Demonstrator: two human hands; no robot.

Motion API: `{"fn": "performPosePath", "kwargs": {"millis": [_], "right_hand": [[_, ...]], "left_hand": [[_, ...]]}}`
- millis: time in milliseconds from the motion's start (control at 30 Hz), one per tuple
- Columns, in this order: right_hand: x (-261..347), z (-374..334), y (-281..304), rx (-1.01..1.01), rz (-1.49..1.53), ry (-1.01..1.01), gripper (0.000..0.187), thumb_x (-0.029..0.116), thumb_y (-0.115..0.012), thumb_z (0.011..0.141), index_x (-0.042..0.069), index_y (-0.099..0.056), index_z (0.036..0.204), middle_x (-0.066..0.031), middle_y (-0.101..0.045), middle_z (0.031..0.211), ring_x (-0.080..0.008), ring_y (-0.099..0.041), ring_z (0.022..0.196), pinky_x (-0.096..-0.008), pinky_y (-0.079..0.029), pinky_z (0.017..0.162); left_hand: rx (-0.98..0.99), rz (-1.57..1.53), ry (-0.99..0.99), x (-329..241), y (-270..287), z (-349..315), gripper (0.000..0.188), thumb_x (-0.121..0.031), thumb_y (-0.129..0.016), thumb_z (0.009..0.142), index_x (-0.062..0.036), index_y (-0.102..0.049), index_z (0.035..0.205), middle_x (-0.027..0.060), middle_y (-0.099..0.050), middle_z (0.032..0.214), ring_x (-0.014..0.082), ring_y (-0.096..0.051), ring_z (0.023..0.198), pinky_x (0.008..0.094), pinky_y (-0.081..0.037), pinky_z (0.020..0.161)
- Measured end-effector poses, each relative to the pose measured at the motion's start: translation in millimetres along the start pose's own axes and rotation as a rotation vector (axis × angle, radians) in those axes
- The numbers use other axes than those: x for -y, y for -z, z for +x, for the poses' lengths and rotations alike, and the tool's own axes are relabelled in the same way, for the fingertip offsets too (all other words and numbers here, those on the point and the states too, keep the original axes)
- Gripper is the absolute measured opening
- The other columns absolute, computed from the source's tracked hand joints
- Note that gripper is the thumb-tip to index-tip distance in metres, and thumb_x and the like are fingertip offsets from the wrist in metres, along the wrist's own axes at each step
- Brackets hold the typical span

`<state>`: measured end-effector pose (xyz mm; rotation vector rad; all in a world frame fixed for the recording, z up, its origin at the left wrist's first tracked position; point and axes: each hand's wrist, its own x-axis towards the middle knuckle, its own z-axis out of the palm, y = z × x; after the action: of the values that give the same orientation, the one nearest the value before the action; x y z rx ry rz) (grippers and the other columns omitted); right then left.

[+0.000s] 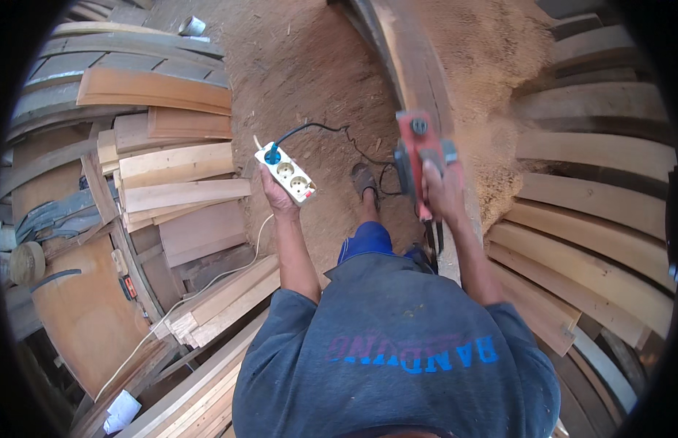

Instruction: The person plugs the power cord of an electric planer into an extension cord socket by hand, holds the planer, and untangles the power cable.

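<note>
My left hand (277, 193) is closed around the side of a white power strip (293, 177), its sockets facing up. A teal plug (272, 155) fills the far socket, and a dark cord (313, 125) runs from it toward the right. My right hand (442, 191) grips the rear handle of a red electric planer (410, 130); the hand and tool are slightly blurred. The planer is over the near part of a long wooden beam (419, 69) that stretches away from me; whether its sole touches the wood cannot be told.
Stacked boards (182, 164) stand at left, more planks (594, 186) at right. Sawdust (492, 95) covers the ground by the beam. A pale cable (260, 244) trails from the strip to the lower left. My sandalled foot (365, 181) is between strip and planer.
</note>
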<state>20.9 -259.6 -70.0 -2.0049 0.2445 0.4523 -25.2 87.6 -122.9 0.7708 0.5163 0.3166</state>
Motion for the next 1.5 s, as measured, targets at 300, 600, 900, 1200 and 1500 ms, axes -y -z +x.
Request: {"fn": "performPosePath", "kwargs": {"millis": [300,600,900,1200,1500], "right_hand": [[145,293,-23,0.054,0.154,0.201,0.038,0.043,-0.051,0.097,0.009,-0.067,0.1,0.0022,-0.054,0.066,-0.0081,-0.052,0.055,-0.0269,-0.043,0.049],[180,321,-21,0.211,0.42,0.059,0.032,0.039,-0.053,0.097,0.011,-0.068,0.096,0.0019,-0.057,0.071,-0.0085,-0.052,0.056,-0.0249,-0.042,0.052],[173,311,-5,0.124,0.446,0.023,0.039,0.049,-0.056,0.097,0.011,-0.058,0.091,0.0045,-0.055,0.069,-0.005,-0.049,0.053,-0.0208,-0.041,0.049],[186,304,-26,0.168,0.478,0.022,0.034,0.044,-0.057,0.097,0.012,-0.058,0.087,0.0038,-0.054,0.068,-0.0057,-0.048,0.051,-0.0215,-0.041,0.047],[52,97,2,0.109,0.383,0.009,0.029,0.036,-0.051,0.099,0.012,-0.053,0.083,0.0035,-0.051,0.063,-0.0073,-0.048,0.049,-0.0249,-0.041,0.044]], "left_hand": [[-0.046,0.041,0.104,8,37,65,0.05,-0.05,-0.056,0.095,-0.0068,-0.056,0.12,0.0113,-0.068,0.092,0.0203,-0.067,0.073,0.0344,-0.057,0.063],[-0.239,0.664,0.398,46,186,148,0.042,-0.031,-0.067,0.092,-0.0002,-0.055,0.119,0.0087,-0.068,0.096,0.0159,-0.065,0.078,0.0313,-0.053,0.063],[-0.767,2.117,0.109,-25,142,253,0.067,-0.046,-0.067,0.081,-0.0064,-0.054,0.133,0.0272,-0.059,0.127,0.0383,-0.059,0.116,0.0464,-0.044,0.101],[-0.158,1.345,0.328,73,170,119,0.034,-0.03,-0.062,0.087,-0.0001,-0.067,0.102,0.0156,-0.07,0.089,0.0262,-0.067,0.083,0.0401,-0.051,0.074],[0.373,1.312,0.621,206,109,-57,0.055,-0.03,-0.066,0.086,0.0024,-0.055,0.129,0.0253,-0.063,0.121,0.0349,-0.061,0.113,0.0403,-0.046,0.098]]}}
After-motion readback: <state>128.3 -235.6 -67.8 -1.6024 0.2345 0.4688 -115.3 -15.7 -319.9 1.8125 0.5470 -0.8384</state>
